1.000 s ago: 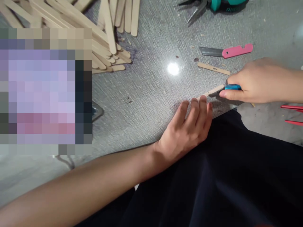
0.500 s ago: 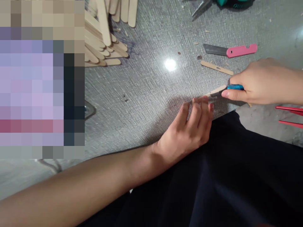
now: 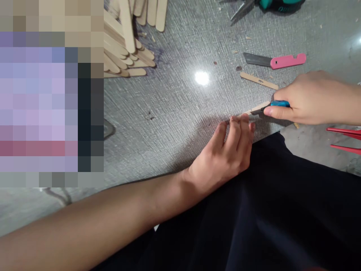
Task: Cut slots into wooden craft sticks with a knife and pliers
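My left hand lies at the table's near edge with bent fingers, their tips pressing a pale wooden craft stick onto the surface. Part of that stick is hidden under the fingertips. My right hand is closed around a small blue-handled knife. Its dark blade rests on or just over the stick, close to my left fingertips. Just beyond lies another craft stick with a small slot cut in it. Behind that is a pink folding knife, its blade out and pointing left.
A heap of craft sticks is at the upper left. Green-handled pliers lie at the top edge. Wood chips dot the grey textured table. Red prong-like parts show at the right, beyond the table edge. A pixelated patch hides the left.
The view has shifted very slightly. Both hands, the knife and the stick under it look almost the same as before.
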### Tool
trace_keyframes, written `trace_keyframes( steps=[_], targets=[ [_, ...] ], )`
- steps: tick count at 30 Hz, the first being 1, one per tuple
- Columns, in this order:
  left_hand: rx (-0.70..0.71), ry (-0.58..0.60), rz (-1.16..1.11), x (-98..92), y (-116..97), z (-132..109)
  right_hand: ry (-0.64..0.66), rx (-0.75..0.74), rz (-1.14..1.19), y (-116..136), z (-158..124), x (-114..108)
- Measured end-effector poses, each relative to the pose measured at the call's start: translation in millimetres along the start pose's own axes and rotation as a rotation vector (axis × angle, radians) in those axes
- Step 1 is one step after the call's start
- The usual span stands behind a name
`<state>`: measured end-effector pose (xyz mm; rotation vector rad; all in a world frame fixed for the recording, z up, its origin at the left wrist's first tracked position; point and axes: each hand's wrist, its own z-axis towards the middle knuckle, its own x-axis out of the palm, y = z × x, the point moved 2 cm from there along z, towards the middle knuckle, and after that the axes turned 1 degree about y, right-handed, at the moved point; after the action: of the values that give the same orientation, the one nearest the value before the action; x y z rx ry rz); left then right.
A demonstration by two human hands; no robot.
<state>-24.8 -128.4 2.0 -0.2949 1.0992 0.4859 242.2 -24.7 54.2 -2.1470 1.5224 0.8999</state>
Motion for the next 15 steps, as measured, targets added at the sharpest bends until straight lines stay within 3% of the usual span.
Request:
trace_keyframes(
  steps=[4, 8, 12, 15],
  targets=[
    [-0.009, 0.005, -0.026, 3.1, -2, -2, 0.031, 0.11, -0.035, 13, -2, -8],
    [-0.013, -0.02, -0.013, 6.7, -4, -3, 0.182, 0.281, -0.251, 29, -2, -23],
    [0.001, -0.035, 0.05, 4.0, -1, 1, 0.222, 0.277, -0.297, 37, 4, -34],
    [0.014, -0.033, 0.057, 0.9, 1, 4, 0.215, 0.248, -0.278, 26, 12, -29]
  ],
)
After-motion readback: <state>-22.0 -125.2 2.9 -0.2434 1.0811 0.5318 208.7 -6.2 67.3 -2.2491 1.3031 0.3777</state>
